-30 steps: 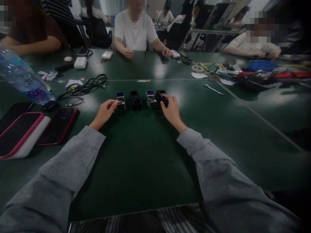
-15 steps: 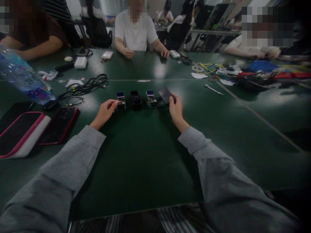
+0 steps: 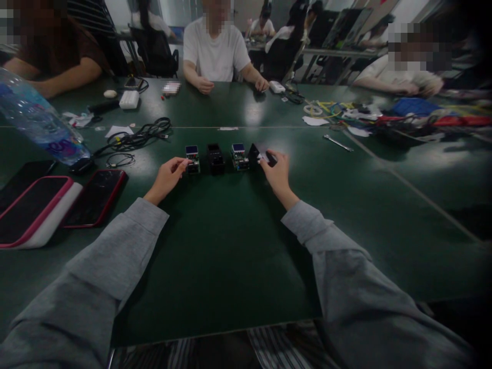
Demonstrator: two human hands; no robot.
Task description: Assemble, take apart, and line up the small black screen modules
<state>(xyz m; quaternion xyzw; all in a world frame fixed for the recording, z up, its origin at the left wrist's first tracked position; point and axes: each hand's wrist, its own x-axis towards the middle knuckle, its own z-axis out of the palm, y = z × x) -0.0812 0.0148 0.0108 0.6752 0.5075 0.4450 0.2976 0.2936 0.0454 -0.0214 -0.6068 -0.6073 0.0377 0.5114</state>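
Black box (image 3: 257, 154) back down from tilt

Glossy green table (image 3: 238, 246), plastic modules (image 3: 215, 156)

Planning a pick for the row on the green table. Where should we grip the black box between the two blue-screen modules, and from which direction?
Take the black box by its front and back faces, coming down from above. Its left and right sides are poorly accessible: a blue-screen module stands close on one side and another close on the other. The left hand already touches the left module, and the right hand holds the end box.
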